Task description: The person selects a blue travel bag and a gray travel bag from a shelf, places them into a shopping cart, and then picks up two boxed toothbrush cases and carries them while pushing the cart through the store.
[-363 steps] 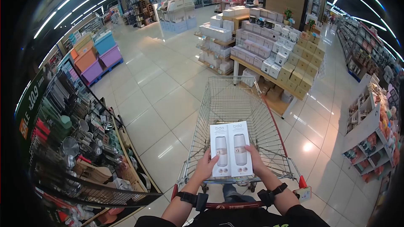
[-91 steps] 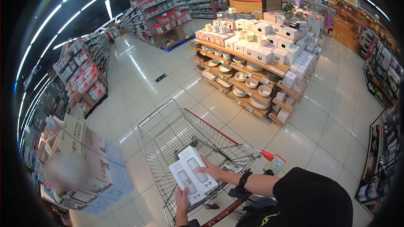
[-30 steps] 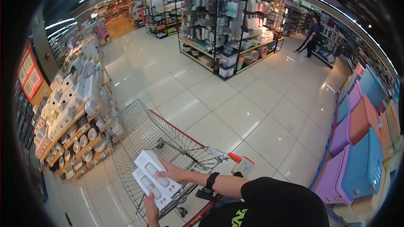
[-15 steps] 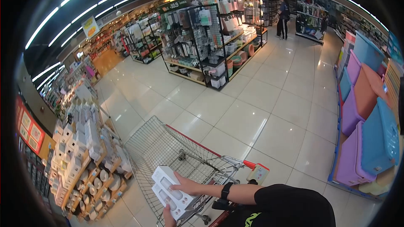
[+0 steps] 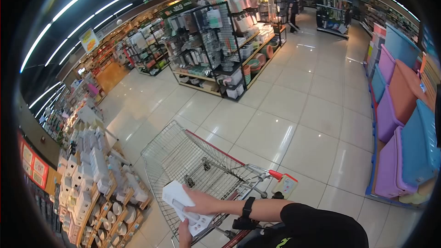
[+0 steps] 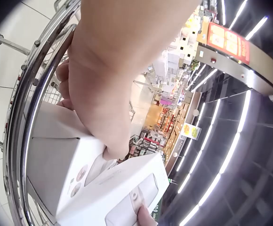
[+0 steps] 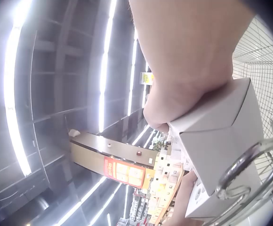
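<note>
Two white boxes with a bottle-shaped picture on the front [image 5: 178,202] are held side by side above a wire shopping cart [image 5: 177,149]. The left hand [image 5: 184,234] grips them from the near left side, its thumb on a front face. Across the far right side lies the right hand [image 5: 200,202], its thumb over the printed picture. In the left wrist view, the left hand [image 6: 99,103] wraps round one box [image 6: 56,165]. The right wrist view has the right hand [image 7: 188,84] against a box side [image 7: 212,150], its fingertips mostly hidden.
A tiered display of boxes and bowls [image 5: 87,183] stands at the left. Ahead is a rack of kitchen goods [image 5: 206,50]. Purple and blue storage bins [image 5: 390,170] line the right side. A person [image 5: 292,9] is in the far aisle, beyond the tiled floor [image 5: 275,119].
The view has swung right from the tableware display to the kitchen racks and storage bins. Both hands still hold the boxes above the cart.
</note>
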